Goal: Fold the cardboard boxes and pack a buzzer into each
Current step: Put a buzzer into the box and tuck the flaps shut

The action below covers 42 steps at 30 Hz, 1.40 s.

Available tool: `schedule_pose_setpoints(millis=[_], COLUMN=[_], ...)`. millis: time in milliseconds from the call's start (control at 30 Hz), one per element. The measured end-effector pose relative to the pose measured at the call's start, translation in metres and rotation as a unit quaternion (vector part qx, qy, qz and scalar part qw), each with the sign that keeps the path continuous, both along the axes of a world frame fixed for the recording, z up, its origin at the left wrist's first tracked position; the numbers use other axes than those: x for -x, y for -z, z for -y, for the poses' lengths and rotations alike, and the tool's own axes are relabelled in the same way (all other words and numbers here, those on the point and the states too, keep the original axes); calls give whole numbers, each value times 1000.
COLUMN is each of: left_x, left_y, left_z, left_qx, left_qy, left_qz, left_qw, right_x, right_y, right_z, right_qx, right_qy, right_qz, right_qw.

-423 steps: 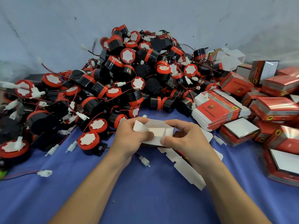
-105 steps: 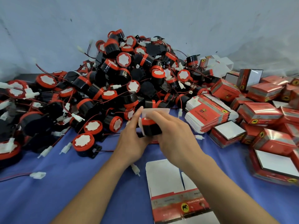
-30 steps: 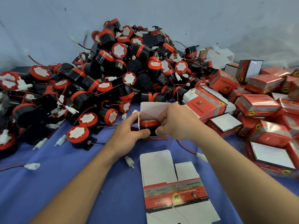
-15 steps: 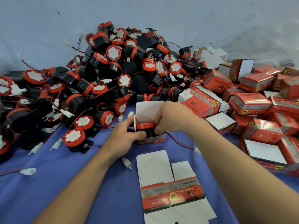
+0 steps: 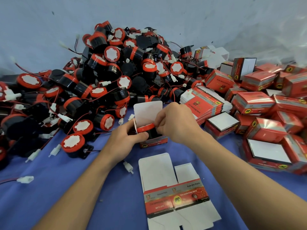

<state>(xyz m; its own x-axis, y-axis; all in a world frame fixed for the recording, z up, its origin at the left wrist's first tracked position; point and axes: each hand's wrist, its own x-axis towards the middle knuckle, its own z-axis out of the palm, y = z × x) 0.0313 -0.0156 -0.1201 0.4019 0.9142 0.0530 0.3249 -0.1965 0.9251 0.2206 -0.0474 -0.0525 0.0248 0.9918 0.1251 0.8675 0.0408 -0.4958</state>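
Head view: your left hand [image 5: 127, 138] clasps the open box [image 5: 153, 142], right hand [image 5: 174, 124] pinches its buzzer [image 5: 145, 127]; flat carton [image 5: 176, 196] nearside, buzzer pile [image 5: 116, 72] behind.

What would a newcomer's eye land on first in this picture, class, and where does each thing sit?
The heap of buzzers, red and black with trailing wires, fills the back left against the wall. At the centre the left hand holds a box while the right hand pinches a buzzer standing in its open top. Red boxes crowd the right, and a flat box lies on the blue cloth nearest the camera.
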Motion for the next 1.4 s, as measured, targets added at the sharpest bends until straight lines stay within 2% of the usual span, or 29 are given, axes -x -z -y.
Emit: schedule_pose_setpoints(millis=[233,400,467,567,667,733,800,900,933,1000,1100,1233,1400], left_x=[0,-3,-5,-5,-4,-5,-7,-11,-11,-12,-15,-17,-17], left_y=[1,2,-1,-3,0,1,3,7,8,10,11,12,12], left_z=[3,6,9,10,9,8,8,6,5,4,5,5,5], left_qx=[-13,-20,-36,-51,-42,-38,-47,-54,-53,-49,-45,-49,-46], left_qy=[-17,-25,-16,-12,-6,-21,-62,-108,-113,-119,-131,-141,-128], left_qz=[2,-15,-27,-28,-15,-5,-4,-11,-14,-14,-7,-13,-19], left_qw=[1000,999,999,998,999,999,997,993,992,992,990,989,991], right_x=[0,-4,-3,0,6,10,11,5,0,-14,-35,-40,-23], right_y=[-6,-3,-4,-11,-24,-32,-38,-38,-37,-32,-27,-37,-49], right_z=[9,16,16,11,5,4,5,17,22,31,42,50,41], right_qx=[-42,-119,-88,-1,68,112,122,41,14,25,103,120,9], right_qy=[-14,-21,-32,-51,-81,-83,-80,-25,2,35,64,29,-9], right_qz=[18,3,25,115,249,261,219,62,37,73,136,78,-9], right_qw=[999,993,995,992,963,955,965,997,999,996,983,989,1000])
